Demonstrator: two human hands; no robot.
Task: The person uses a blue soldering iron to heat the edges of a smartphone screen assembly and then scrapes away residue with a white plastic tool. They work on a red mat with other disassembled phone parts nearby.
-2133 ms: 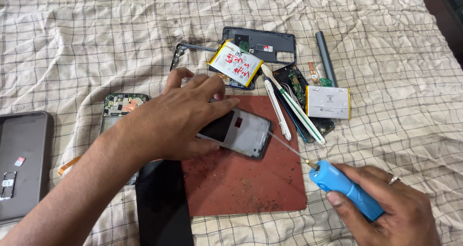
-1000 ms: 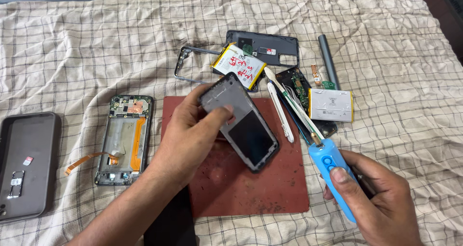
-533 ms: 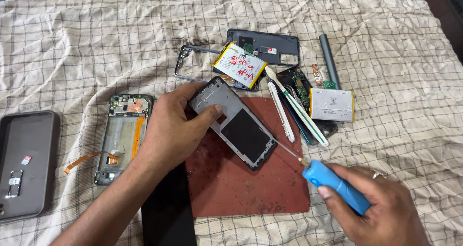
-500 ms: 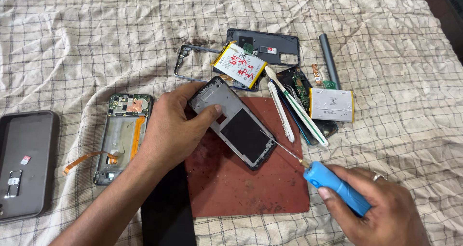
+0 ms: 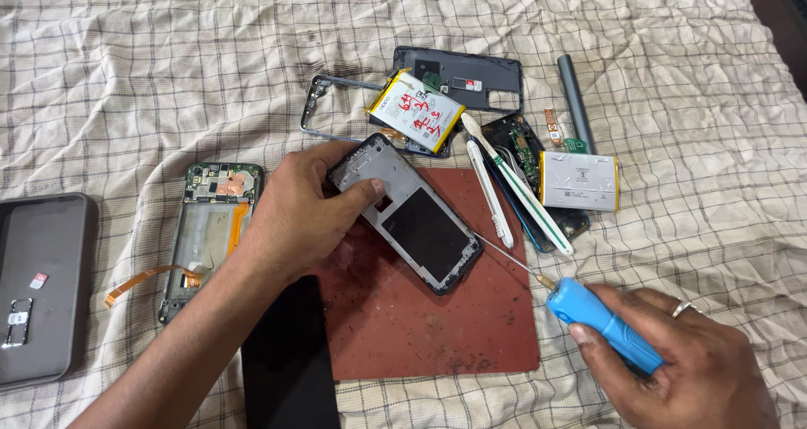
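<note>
The right hand (image 5: 681,362), near right, grips a blue driver (image 5: 601,321), its thin tip now at the frame's (image 5: 412,215) right edge. The left hand (image 5: 298,215) has laid the frame flat on the red mat (image 5: 437,328) and pins it. Beyond lie batteries (image 5: 416,111) and spare parts.

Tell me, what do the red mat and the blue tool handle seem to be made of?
The red mat looks like matte rubber or silicone: flat, dull, stained dark in patches. The blue tool handle, held in the right hand, looks like smooth plastic with a slight sheen; its thin shaft glints like metal.
</note>
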